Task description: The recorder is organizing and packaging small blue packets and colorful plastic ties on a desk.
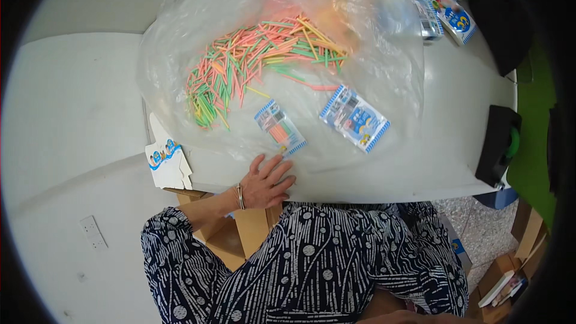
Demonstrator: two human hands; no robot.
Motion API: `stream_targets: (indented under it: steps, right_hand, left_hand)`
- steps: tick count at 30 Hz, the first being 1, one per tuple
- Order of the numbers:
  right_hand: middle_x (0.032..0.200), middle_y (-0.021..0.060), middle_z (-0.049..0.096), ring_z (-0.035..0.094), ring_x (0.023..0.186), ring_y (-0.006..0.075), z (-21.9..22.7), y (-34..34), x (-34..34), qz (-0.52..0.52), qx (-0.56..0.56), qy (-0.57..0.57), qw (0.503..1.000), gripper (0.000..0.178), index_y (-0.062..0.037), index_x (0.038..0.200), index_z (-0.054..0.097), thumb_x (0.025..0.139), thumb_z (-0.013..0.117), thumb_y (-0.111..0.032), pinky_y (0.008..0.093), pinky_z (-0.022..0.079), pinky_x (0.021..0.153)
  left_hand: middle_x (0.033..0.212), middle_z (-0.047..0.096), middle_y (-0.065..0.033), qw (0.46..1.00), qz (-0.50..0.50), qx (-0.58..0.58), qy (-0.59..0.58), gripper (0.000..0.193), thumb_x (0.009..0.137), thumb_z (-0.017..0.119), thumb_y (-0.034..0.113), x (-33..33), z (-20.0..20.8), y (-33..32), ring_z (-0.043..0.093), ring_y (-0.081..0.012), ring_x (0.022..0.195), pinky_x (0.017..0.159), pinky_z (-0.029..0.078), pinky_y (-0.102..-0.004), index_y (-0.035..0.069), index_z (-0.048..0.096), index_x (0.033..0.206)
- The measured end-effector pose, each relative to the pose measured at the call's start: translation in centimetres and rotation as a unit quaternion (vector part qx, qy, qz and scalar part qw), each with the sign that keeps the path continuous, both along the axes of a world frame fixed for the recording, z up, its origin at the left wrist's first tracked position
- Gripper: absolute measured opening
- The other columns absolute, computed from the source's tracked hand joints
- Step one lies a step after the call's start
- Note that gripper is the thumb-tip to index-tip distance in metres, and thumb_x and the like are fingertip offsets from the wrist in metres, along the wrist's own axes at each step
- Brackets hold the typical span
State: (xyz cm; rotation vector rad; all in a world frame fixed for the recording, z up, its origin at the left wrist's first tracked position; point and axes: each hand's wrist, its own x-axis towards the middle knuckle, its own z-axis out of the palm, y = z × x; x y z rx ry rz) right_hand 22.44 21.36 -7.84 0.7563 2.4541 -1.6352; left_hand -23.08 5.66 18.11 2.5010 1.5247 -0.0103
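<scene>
Small packet (280, 126) lies on crinkled clear bag (393, 63), just ahead of left hand (264, 187); long axis slants upper left to lower right. Left fingers (281, 173) loosely spread, gripping nothing; right hand out of view, grip cannot be told. Packet flat, glossy, blue-striped ends, pink sticks (279, 132) showing through. White tabletop (444, 171), speckled floor (471, 225).

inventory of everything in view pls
Table: one, white, centre
Plastic bag: one, clear, on table
Sticks: many, pink, green, yellow, in or on bag
Front packets: two, blue-white, near bag's front
Corner packets: four or more, blue-white, upper right
Card: one, white-blue, left table edge
Black object: one, partly green, right table edge
Socket: one, white, left wall
Boxes: several, brown, below table level
Clothes: one set, navy-white, bottom
Bracelet: one, silver, left wrist
Left hand: one, bare, front table edge
Right hand: not in view
</scene>
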Motion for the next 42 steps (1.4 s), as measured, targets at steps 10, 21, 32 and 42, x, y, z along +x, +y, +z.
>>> stream_targets:
  steps: [10,21,32,42]
  right_hand:
    - [0.125,0.0231,0.051,0.047,0.117,0.0393,10.4,-2.7,-12.8,-0.025,0.138,-0.015,0.990,0.047,-0.0063,0.127,0.050,0.084,0.058,-0.024,0.0446,0.037,0.099]
    - [0.081,0.0162,0.060,0.059,0.075,0.0344,34.9,-1.6,-16.3,-0.065,0.252,0.166,0.951,0.018,0.0009,0.098,0.060,0.083,0.060,-0.009,0.0395,0.047,0.067]
    - [0.095,0.0114,0.056,0.052,0.087,0.0295,24.4,5.6,-23.0,-0.265,0.422,0.166,0.851,0.028,-0.0032,0.098,0.060,0.075,0.069,-0.017,0.0391,0.041,0.078]
    - [0.090,0.0086,0.058,0.053,0.088,0.0255,23.5,6.3,-22.5,-0.262,0.365,0.226,0.864,0.022,-0.0067,0.095,0.061,0.076,0.067,-0.016,0.0347,0.038,0.076]
  left_hand:
    - [0.129,0.045,-0.0181,0.989,0.039,0.121,-0.074,0.051,0.074,0.064,0.023,0.9,0.4,-1.6,0.041,-0.0355,0.119,0.100,0.023,-0.0544,0.012,0.049,0.121]
    - [0.100,0.059,-0.0112,0.920,0.257,0.233,-0.183,0.027,0.077,0.067,0.017,-2.6,0.4,7.9,0.052,-0.0311,0.094,0.083,0.041,-0.0380,0.003,0.060,0.099]
    - [0.091,0.060,-0.0102,0.936,0.177,0.225,-0.204,0.035,0.070,0.074,0.023,2.1,1.5,11.5,0.054,-0.0295,0.084,0.077,0.043,-0.0379,0.005,0.060,0.095]
    - [0.096,0.060,-0.0091,0.900,0.279,0.142,-0.303,0.039,0.069,0.074,0.026,5.4,0.5,15.2,0.053,-0.0294,0.090,0.077,0.042,-0.0399,0.006,0.060,0.100]
